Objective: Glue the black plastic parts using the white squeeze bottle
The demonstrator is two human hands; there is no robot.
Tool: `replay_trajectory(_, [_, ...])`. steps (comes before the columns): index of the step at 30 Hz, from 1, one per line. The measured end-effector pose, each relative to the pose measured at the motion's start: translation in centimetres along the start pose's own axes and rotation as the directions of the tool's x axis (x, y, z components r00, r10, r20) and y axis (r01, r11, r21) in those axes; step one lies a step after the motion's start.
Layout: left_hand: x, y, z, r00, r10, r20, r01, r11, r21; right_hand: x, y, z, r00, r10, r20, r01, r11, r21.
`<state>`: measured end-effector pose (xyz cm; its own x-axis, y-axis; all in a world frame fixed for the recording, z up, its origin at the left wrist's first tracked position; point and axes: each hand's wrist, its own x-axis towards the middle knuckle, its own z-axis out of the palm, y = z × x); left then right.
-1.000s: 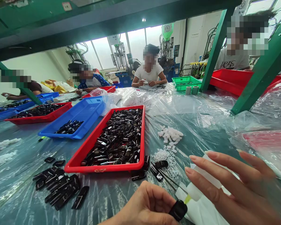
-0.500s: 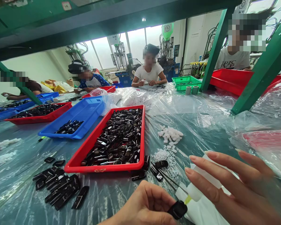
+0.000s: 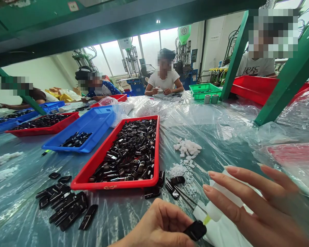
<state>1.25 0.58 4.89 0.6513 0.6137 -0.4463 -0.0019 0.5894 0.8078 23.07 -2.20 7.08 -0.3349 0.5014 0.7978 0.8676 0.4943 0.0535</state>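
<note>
One black piece (image 3: 196,230) pinched in the left hand (image 3: 164,222), rounded end to the right

From my end, the thumb and fingers of the left hand close on the piece at the near edge of the view. Its long axis runs crosswise, rising slightly to the right, and the rounded end faces a yellow-green tip (image 3: 207,219) on a white item (image 3: 214,211); I cannot tell whether they touch. The right hand (image 3: 256,202) has its fingers spread over that item; with the thumb hidden, I cannot tell whether it grips.

Just beyond, metal prongs (image 3: 186,198) point away leftward beside loose pieces. A loose heap (image 3: 64,206) lies farther left on the plastic-covered counter (image 3: 118,214). Next comes a red tray (image 3: 157,151) loaded with black pieces, a mark on its near rim too small to read; white chips (image 3: 187,147) lie to its right. The blue tray (image 3: 100,120) holds a small pile at its near end. Overhead, I cannot read the beam's label (image 3: 73,6).

Farther off, a green tray (image 3: 213,88) carries a few dark pieces. On a person's white shirt (image 3: 257,67) I make out "PIC". Farthest, a green hopper (image 3: 184,36) bears a circled "5".
</note>
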Motion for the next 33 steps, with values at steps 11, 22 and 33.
replay_trajectory(11, [0.0,0.2,-0.1,0.999,0.047,-0.004,-0.047,0.998,-0.030,-0.1,0.3,1.1,0.995,0.094,-0.019,-0.093,0.993,0.070])
replay_trajectory(22, [0.0,0.6,-0.1,0.996,0.085,-0.011,-0.085,0.994,-0.063,0.2,1.4,3.0,0.988,0.154,0.020,-0.155,0.983,0.096])
replay_trajectory(33, [-0.6,1.4,0.8,0.980,0.091,-0.179,-0.107,0.991,-0.082,-0.9,2.8,5.6,0.719,0.501,0.483,-0.686,0.626,0.372])
